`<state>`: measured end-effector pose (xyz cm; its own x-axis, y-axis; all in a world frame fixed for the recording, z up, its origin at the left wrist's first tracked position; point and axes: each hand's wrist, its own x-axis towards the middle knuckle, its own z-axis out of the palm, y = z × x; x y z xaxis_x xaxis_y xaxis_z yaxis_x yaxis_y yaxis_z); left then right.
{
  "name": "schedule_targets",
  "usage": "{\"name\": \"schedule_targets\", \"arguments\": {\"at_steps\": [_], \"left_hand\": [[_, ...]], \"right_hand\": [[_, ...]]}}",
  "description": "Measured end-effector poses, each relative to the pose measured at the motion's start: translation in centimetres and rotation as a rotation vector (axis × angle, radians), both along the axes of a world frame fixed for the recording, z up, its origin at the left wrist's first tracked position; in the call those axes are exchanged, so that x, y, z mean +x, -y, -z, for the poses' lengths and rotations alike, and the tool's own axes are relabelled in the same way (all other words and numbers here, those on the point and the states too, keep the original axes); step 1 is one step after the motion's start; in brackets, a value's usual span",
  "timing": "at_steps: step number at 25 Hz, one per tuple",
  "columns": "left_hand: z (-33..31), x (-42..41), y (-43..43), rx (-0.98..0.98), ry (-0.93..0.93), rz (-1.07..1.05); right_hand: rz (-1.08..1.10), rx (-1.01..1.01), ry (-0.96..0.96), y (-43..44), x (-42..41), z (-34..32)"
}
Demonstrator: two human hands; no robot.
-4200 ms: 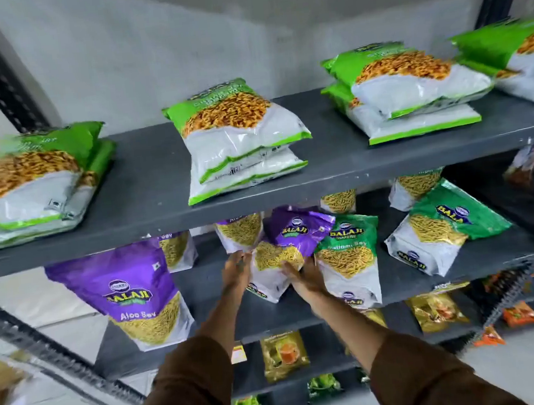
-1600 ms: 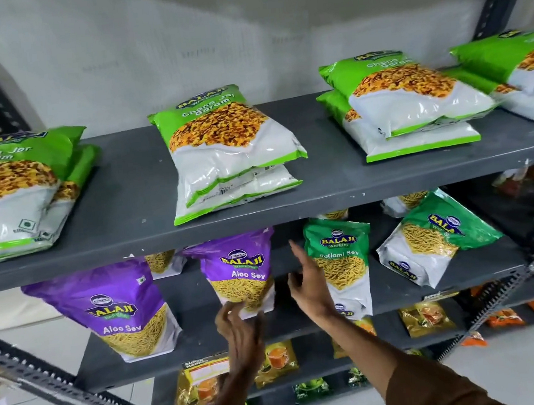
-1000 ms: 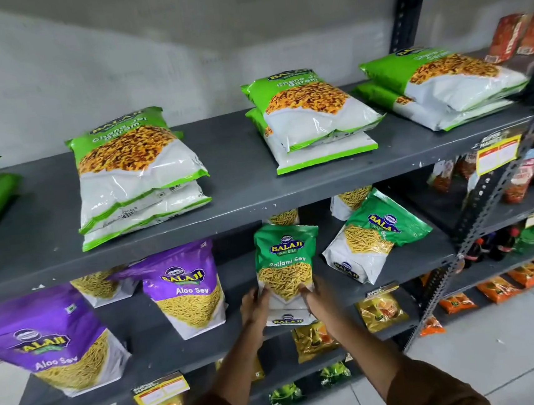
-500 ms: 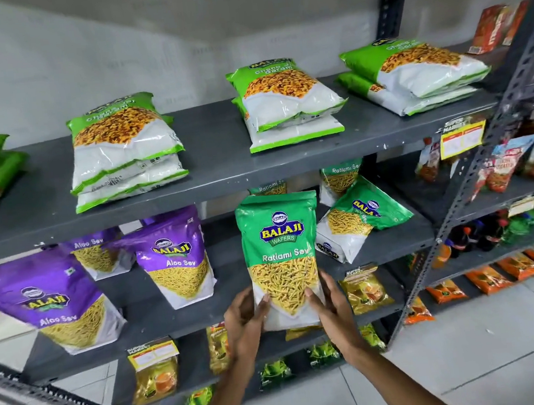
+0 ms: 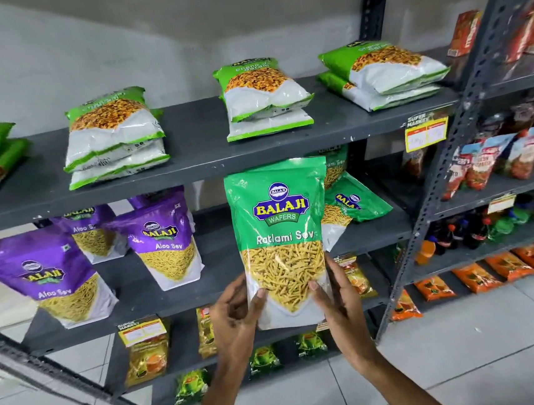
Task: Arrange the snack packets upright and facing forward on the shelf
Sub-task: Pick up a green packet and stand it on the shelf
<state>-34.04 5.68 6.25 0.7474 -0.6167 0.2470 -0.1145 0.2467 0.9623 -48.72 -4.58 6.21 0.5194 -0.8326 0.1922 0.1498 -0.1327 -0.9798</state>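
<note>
A green Ratlami Sev packet (image 5: 279, 220) is held upright, label toward me, in front of the middle grey shelf (image 5: 231, 281). My left hand (image 5: 236, 319) grips its lower left edge and my right hand (image 5: 342, 299) its lower right edge. Behind it to the right a second green packet (image 5: 355, 203) lies tilted, and a third (image 5: 335, 163) stands at the back. To the left, purple Aloo Sev packets (image 5: 165, 241) (image 5: 47, 275) stand upright facing forward.
The top shelf (image 5: 202, 153) carries stacks of green-and-white packets (image 5: 112, 132) (image 5: 265, 98) (image 5: 383, 73) lying flat. Lower shelves hold small tea packets (image 5: 146, 354). A slotted upright post (image 5: 433, 186) separates a neighbouring rack with red snack bags (image 5: 496, 160) and bottles (image 5: 477, 231).
Both hands have lifted the green Ratlami Sev packet off the middle shelf and brought it closer to me, upright. My view has swung to the right since the purple packet was stood up.
</note>
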Motion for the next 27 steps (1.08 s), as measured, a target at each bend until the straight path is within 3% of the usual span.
{"name": "schedule_targets", "arguments": {"at_steps": [8, 19, 27], "left_hand": [[3.2, 1.6, 1.5, 0.119, -0.06, 0.049], [7.0, 11.7, 11.7, 0.386, 0.074, -0.017], [7.5, 16.2, 16.3, 0.426, 0.078, -0.074]], "right_hand": [[-0.035, 0.033, -0.106, 2.1, 0.2, 3.2], [-0.031, -0.017, -0.364, 13.3, 11.0, 6.0], [-0.083, 0.03, -0.35, 17.8, 17.1, 6.9]]}}
